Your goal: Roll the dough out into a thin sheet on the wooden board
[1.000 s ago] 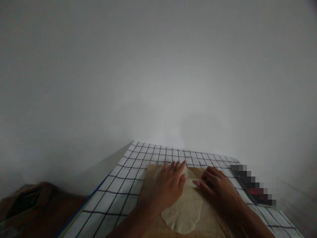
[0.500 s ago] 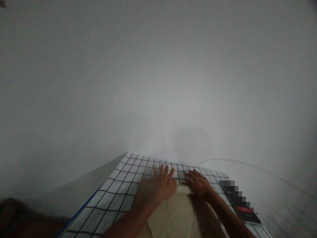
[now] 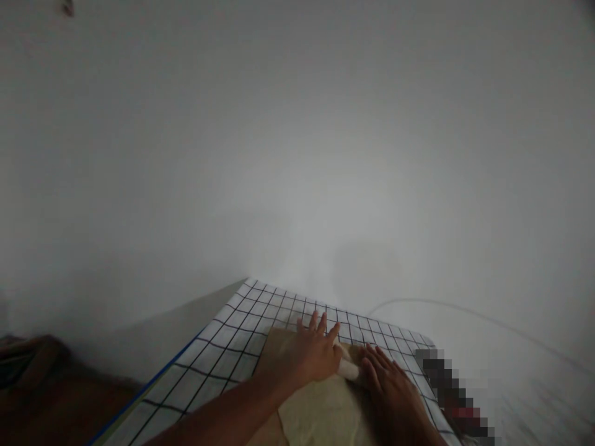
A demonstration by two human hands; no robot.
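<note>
A pale beige sheet (image 3: pixel 320 412), cloth-like with faint creases, lies over a brown flat piece (image 3: pixel 274 347) on the table. At its far end a whitish roll or fold (image 3: pixel 348 370) shows between my hands; I cannot tell which it is. My left hand (image 3: pixel 318 353) rests palm down on the far part, fingers spread toward the wall. My right hand (image 3: pixel 390 384) lies flat on the right side, fingers stretched out and close together, touching the end of the roll.
The table is covered by a white cloth with black grid lines (image 3: pixel 223 347). A pixelated dark object (image 3: pixel 450 387) lies at the right edge. A plain wall (image 3: pixel 297 155) rises behind, with a thin cable (image 3: pixel 418 301) on it. Brown furniture (image 3: pixel 41 353) stands low at left.
My right hand has come back toward me, and my left hand has shifted slightly right. The pale strip between them now looks rounder. The view has turned a little left.
</note>
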